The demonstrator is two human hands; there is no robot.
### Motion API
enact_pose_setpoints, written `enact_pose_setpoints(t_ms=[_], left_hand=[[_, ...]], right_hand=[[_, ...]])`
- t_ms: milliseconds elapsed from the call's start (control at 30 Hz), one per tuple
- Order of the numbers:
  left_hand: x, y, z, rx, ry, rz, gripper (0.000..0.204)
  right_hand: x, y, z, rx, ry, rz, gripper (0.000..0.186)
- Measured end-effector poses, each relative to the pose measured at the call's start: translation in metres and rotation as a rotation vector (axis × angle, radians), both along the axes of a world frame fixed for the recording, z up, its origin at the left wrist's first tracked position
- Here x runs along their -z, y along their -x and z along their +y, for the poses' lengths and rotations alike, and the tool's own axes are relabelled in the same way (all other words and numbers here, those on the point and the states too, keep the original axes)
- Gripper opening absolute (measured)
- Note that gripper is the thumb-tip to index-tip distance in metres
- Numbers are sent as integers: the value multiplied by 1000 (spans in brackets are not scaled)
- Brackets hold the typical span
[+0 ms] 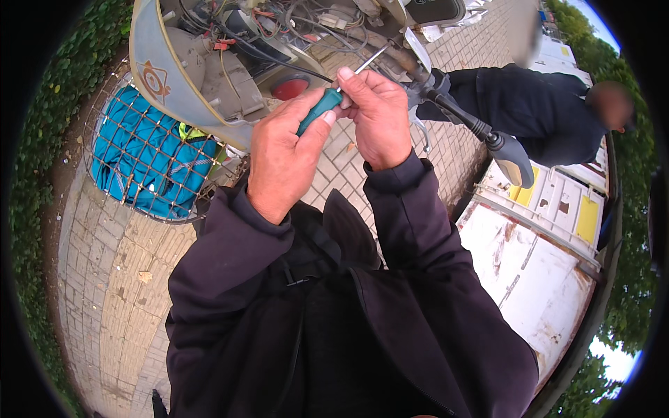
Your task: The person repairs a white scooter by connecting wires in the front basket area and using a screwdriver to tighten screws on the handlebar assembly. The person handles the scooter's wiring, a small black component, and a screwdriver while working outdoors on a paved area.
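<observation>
My left hand (282, 160) is closed round the green handle of a screwdriver (317, 111). My right hand (380, 122) pinches near the screwdriver's metal shaft, its fingers close to my left hand's. The shaft points up and right toward the scooter's opened front, where loose wires and connectors (223, 45) are exposed beside a pale front panel (157, 63). The shaft's tip is near a metal tube of the handlebar; whether it touches, I cannot tell. A round red reflector (289, 88) shows behind my hands. A handlebar with a mirror (512, 159) reaches to the right.
A wire basket (115, 209) holding blue fabric is at the left on paving (118, 285) by a hedge. A person (529, 115) in dark clothes is at the right, near white vehicle panels (523, 279) with yellow patches.
</observation>
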State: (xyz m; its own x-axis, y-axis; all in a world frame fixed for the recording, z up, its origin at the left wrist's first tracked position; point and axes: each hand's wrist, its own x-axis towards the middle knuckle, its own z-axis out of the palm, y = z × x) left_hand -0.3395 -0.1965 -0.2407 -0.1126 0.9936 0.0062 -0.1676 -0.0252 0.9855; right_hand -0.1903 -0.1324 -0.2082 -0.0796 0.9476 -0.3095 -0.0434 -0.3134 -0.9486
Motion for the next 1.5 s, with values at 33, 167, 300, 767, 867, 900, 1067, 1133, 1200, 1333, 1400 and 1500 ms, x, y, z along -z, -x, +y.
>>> enact_pose_setpoints(t_ms=[33, 167, 300, 767, 867, 900, 1067, 1133, 1200, 1333, 1400, 1500], left_hand=[[0, 0, 1, 0, 14, -6, 35], [-2, 1, 1, 22, 50, -30, 34], [-4, 4, 0, 114, 175, -140, 33], [-4, -2, -3, 155, 354, -361, 36], [-4, -3, -3, 145, 329, -353, 36], [-3, -2, -3, 145, 288, -360, 36], [-3, -4, 0, 77, 171, -135, 34], [-5, -5, 0, -11, -10, 244, 35], [-6, -4, 0, -117, -230, 775, 37], [-2, -3, 6, -118, -247, 691, 38], [3, -3, 9, -99, -190, 589, 35], [7, -3, 16, -103, -252, 401, 26]], right_hand=[[0, 0, 0, 4, 3, -3, 25], [0, 1, -1, 22, -4, -14, 24], [2, 1, -3, 70, -3, 1, 29], [0, -1, -5, 27, 1, -38, 28], [-2, 0, -5, 27, -7, -71, 29], [-2, 0, -5, 26, -9, -83, 29], [-1, 1, -4, 31, -24, -85, 28], [0, 2, -3, 35, -14, -55, 26], [0, 2, -2, 46, -5, -32, 27], [1, 2, -1, 46, -21, 4, 30], [1, 1, -1, 41, -11, 26, 31], [3, 1, -2, 40, -5, 59, 31]])
